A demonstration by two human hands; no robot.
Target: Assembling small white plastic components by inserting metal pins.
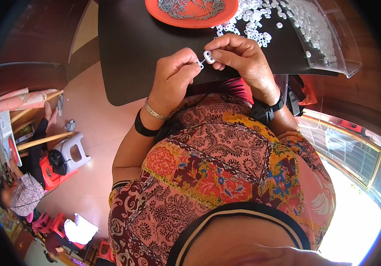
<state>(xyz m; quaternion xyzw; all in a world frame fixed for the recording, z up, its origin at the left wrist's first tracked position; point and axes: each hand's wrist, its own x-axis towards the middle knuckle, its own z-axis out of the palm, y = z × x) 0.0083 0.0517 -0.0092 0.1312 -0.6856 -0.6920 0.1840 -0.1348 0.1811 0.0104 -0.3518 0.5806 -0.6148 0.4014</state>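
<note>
My left hand pinches a small white plastic piece between thumb and forefinger. A thin grey screw spans the short gap from it toward my right hand. The thumb and fingers of that hand hold a white oval plastic piece with a dark hole. I cannot tell how far the screw sits in either piece. Both hands are held just over the near edge of the dark table.
An orange-red plate of grey screws stands at the far side. Right of it, many white plastic pieces lie loose, beside a clear bin holding more. At far left, a person sits near plastic stools.
</note>
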